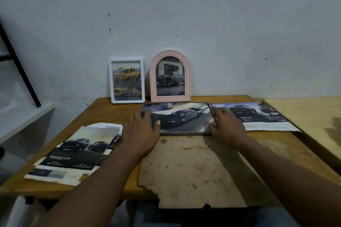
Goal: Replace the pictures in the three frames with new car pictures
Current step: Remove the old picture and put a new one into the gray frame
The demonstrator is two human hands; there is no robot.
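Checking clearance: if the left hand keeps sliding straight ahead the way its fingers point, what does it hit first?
The left hand already rests on the dark flat frame. Going on, up and slightly right, it would likely meet the pink arched frame against the wall; depth is uncertain.

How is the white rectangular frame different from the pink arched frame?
The white rectangular frame has rounded corners and holds a yellow pickup picture; the pink arched frame has a curved top, ridged moulding, and a grey pickup picture. The pink one stands taller. Both stand upright by the wall at the table's back edge.

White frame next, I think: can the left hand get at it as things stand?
Probably yes: the white frame stands unobstructed beyond the left hand, which rests on the dark frame.
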